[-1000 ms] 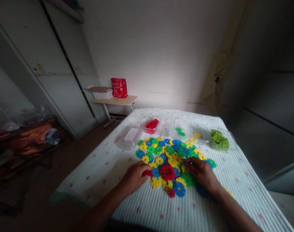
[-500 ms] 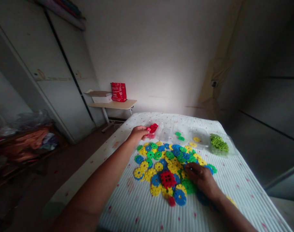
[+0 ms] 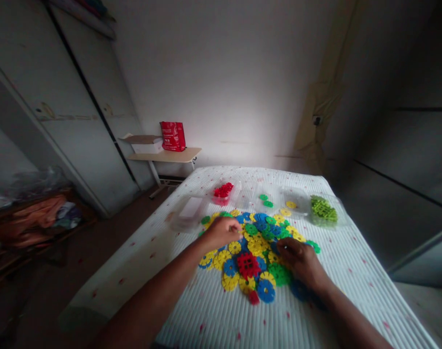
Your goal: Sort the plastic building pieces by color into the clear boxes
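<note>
A heap of yellow, green and blue notched plastic discs [image 3: 235, 247] lies on the bed. My left hand [image 3: 222, 232] hovers over its left side, fingers bent, with a gap between thumb and fingertips and nothing visible in them. At the heap's right side is my right hand [image 3: 299, 259], fingers pinched together; what they hold, if anything, is hidden. Between the hands a red square lattice piece [image 3: 248, 265] rests on the discs. A small red piece [image 3: 254, 297] lies at the near edge. Beyond my left hand stands a clear box of red pieces [image 3: 223, 192].
A box of light green pieces [image 3: 323, 211] stands at the far right. Clear trays between the boxes hold a few green discs [image 3: 266, 200] and a yellow disc [image 3: 291, 205]. A clear plastic box [image 3: 187, 213] sits left of the heap. Behind is a side table [image 3: 170, 156] with a red bag [image 3: 172, 136].
My left hand has left the box of red pieces and come back to the heap, without the red piece it held. My right hand stays at the heap. The view has shifted slightly.
</note>
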A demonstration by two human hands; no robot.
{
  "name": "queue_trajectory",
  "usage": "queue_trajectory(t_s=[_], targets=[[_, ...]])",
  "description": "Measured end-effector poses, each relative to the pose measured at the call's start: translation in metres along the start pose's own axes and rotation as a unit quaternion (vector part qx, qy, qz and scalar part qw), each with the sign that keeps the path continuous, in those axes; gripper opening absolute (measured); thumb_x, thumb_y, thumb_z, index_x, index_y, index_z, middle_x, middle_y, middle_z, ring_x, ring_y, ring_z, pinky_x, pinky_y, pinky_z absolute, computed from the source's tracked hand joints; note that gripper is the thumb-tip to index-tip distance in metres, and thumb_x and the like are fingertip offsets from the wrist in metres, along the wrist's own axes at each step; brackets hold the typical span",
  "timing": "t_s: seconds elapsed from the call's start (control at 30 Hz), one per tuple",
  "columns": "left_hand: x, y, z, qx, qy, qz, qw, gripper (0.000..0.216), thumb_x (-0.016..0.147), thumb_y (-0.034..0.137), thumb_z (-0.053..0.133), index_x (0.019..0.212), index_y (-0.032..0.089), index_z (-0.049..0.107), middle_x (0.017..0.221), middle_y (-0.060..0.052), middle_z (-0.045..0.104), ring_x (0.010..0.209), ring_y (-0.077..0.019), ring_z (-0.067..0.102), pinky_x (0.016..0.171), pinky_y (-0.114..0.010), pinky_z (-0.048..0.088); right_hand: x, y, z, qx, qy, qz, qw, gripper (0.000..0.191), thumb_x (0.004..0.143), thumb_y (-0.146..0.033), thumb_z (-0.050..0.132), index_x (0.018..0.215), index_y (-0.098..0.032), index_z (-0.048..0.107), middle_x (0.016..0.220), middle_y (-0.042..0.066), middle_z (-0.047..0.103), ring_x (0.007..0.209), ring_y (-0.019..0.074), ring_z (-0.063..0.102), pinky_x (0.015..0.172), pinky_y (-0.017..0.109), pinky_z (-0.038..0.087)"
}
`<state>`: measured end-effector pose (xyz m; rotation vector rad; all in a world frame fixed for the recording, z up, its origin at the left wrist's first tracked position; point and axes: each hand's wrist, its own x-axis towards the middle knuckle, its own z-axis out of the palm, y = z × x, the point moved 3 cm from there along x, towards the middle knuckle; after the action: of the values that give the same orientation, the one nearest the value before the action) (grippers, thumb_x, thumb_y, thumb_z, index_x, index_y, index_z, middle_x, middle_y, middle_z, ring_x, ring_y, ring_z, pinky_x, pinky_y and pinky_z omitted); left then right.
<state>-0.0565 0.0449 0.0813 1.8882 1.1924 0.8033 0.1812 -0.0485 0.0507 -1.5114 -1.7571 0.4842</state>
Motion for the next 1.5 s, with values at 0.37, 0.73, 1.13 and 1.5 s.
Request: queue_trajectory(t_s=[0.37,0.73,1.13,1.5], targets=[[-0.062,0.000,0.044,0.164,-0.105,0.073,0.978,0.051,0.062,0.019,0.065,0.112,0.024,0.061,0.108,-0.004,0.060,0.101,-0.0211,0.056,0.090,-0.031,0.044,0.000,0.003,0.004,-0.009,-0.004,-0.004,1.000,0.033,0.086,-0.045,0.045,0.086,-0.018,0.066,0.078,0.006,0.070,0.066,0.0167,0.062,0.060,0.024,0.048],[-0.025,-0.023,-0.008,-0.068,0.002,-0.036,0.997,0.048,0.058,0.018,0.068,0.106,0.018,0.063,0.098,-0.003,0.068,0.089,-0.0195,0.062,0.078,-0.028,0.049,0.000,0.000,0.003,-0.001,-0.014,-0.006,1.000,0.031,0.086,-0.042,0.046,0.085,-0.018,0.065,0.081,0.006,0.070,0.070,0.0178,0.062,0.064,0.026,0.048],[0.119,-0.029,-0.063,0.030,0.275,-0.043,0.960,0.037,0.067,0.020,0.063,0.104,0.014,0.063,0.097,-0.006,0.068,0.087,-0.0181,0.064,0.076,-0.027,0.050,0.000,0.000,0.002,0.004,-0.014,0.012,1.000,0.033,0.086,-0.044,0.045,0.087,-0.019,0.065,0.082,0.006,0.070,0.071,0.0188,0.063,0.064,0.027,0.048],[0.126,-0.032,-0.059,0.217,0.250,-0.060,0.942,0.029,0.068,0.019,0.064,0.096,0.020,0.067,0.098,-0.005,0.069,0.086,-0.0181,0.063,0.076,-0.024,0.045,-0.001,0.004,0.002,-0.002,-0.014,0.007,1.000,0.031,0.087,-0.042,0.045,0.086,-0.018,0.064,0.082,0.006,0.070,0.070,0.0185,0.063,0.063,0.027,0.048]])
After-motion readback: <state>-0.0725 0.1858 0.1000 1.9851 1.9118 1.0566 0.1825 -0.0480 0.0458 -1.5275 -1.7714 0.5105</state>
